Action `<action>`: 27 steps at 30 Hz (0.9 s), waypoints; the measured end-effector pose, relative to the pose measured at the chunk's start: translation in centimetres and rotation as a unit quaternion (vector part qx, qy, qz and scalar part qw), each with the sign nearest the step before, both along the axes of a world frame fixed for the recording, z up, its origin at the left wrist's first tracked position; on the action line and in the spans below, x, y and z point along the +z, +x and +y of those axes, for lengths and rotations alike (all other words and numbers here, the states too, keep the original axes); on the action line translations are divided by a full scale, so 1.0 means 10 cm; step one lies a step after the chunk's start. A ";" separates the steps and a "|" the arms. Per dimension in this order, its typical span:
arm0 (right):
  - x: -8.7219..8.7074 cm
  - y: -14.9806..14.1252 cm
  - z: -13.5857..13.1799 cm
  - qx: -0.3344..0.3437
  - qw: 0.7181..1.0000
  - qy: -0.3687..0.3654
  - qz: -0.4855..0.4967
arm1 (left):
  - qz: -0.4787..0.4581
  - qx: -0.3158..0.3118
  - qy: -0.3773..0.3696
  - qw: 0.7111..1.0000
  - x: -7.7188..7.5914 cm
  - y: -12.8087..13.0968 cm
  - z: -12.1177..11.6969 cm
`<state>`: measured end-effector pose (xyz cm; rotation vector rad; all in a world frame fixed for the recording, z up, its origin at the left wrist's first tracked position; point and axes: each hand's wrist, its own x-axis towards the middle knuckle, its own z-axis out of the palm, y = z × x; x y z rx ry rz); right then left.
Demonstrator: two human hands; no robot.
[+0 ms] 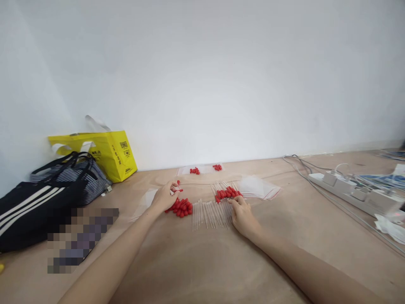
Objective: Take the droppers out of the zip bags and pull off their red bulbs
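My left hand [165, 197] is raised a little, its thumb and fingers pinched on a small red bulb-shaped piece [181, 190]. Another red piece shows above the fingertips. Just below it lies a heap of red bulb-shaped pieces [182, 207]. A row of thin clear sticks [209, 214] lies between my hands. My right hand [243, 214] rests at the right end of this row, fingers closed on what looks like a thin clear stick, partly hidden. Right behind its fingertips is a cluster of red pieces [228, 193], with thin sticks reaching back from them.
Clear plastic bags [257, 187] lie at right, and one more [147, 200] at left. Near the wall, a clear bag [207, 169] has two red groups. A yellow bag [122, 156] and black bag [41, 211] stand left. A power strip [357, 193] with cables lies right.
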<state>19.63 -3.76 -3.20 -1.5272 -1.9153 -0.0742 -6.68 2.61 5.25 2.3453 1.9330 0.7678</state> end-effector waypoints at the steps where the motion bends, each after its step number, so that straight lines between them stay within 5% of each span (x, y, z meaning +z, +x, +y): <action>1: 0.00 -0.02 0.00 -0.003 1.000 -0.002 -0.002 | 0.007 0.000 -0.008 1.000 0.00 0.00 0.04; 15: 0.15 -0.05 -0.08 0.019 0.998 -0.058 -0.023 | 0.083 0.026 -0.051 0.995 0.01 0.13 0.11; 27: 0.20 0.35 0.04 -0.079 0.994 -0.035 0.063 | 0.081 -0.016 -0.084 0.993 -0.17 1.41 0.00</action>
